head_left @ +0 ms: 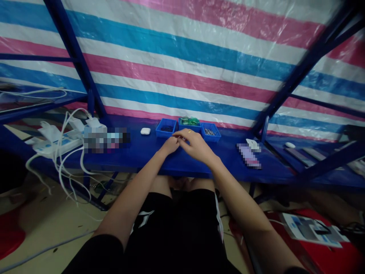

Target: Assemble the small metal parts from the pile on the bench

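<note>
My left hand point(171, 144) and my right hand point(195, 143) meet above the front of a blue table, just before three small blue bins. Stretched out, the fingers of my right hand reach over my left hand, with the thumb held apart; a ring point(189, 131) is on one finger. Most of my left fingers are hidden beneath. No held object shows between the hands. The left bin point(166, 134) has dark small pieces inside. Green plastic packets point(189, 121) fill the middle bin point(182, 126). Small metal pieces point(210, 132) lie in the right bin point(216, 138).
A white earbud case point(145, 131) lies left of the bins. Further left are a power strip point(61, 146) and tangled white cables. A blurred-out phone-like item point(248, 155) lies right. Blue frame bars point(288, 89) flank the table before a striped sheet point(182, 57).
</note>
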`<state>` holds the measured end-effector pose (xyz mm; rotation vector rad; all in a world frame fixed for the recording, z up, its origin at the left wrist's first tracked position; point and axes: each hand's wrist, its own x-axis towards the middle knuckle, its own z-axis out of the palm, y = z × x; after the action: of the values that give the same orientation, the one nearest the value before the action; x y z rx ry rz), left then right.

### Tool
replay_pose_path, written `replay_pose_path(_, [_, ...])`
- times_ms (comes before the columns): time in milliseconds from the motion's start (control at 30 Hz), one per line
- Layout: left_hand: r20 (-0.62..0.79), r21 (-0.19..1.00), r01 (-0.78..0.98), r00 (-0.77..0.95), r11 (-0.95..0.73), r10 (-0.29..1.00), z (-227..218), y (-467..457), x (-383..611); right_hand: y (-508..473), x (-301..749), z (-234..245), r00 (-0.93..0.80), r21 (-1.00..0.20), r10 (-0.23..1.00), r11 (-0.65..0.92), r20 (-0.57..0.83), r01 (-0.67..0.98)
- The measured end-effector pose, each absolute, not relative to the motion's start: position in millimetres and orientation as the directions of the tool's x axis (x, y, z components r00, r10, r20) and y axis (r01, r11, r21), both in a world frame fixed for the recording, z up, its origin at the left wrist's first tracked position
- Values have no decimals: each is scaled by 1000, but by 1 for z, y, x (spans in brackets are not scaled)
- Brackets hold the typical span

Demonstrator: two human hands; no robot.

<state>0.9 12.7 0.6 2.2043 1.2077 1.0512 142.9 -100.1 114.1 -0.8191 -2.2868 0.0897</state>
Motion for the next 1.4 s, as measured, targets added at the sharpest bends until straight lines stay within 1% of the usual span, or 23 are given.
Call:
replay_pose_path(67, [430,607,554,374,-569,822,2,13,0,-59,151,84,-469,-341,672,717,573,608])
replay_pose_path(133, [421,573,578,401,-581,814,3,13,0,-30,163,55,-407,-377,745,636,529,674])
replay_pose_path(200, [404,561,596,410,-575,818,3,12,0,-15,173,36,-391,-398,773,605,499,689])
replay_pose_path(267, [401,559,611,392,-561,828,4,10,1,-10,180,27,-399,-422,795,589,458,690])
replay_pose_path(367, [398,557,623,379,-549,835,4,9,2,-8,184,24,-460,-430,798,599,389,675])
replay_pose_path(500, [397,530,640,393,-557,829,3,9,2,-1,186,20,-515,-411,784,621,346,668])
replay_pose_path(600, [407,518,641,399,-567,822,3,8,3,5,189,13,-523,-395,789,614,321,684])
replay_pose_path(733, [398,527,636,401,-563,825,5,4,3,3,189,6,-489,-401,809,587,325,704])
replay_pose_path(900, [366,514,685,369,-516,854,8,-1,4,-7,183,3,-426,-447,831,553,358,703])
replay_pose_path(1067, [362,503,676,400,-538,842,8,-2,5,-5,181,3,-396,-505,850,526,348,685])
replay_pose_path(1267, [361,491,663,436,-566,824,7,0,5,-6,187,2,-402,-567,838,546,369,617])
replay_pose_path(1400, [370,511,642,435,-571,821,7,1,5,-5,187,3,-420,-561,838,545,349,623])
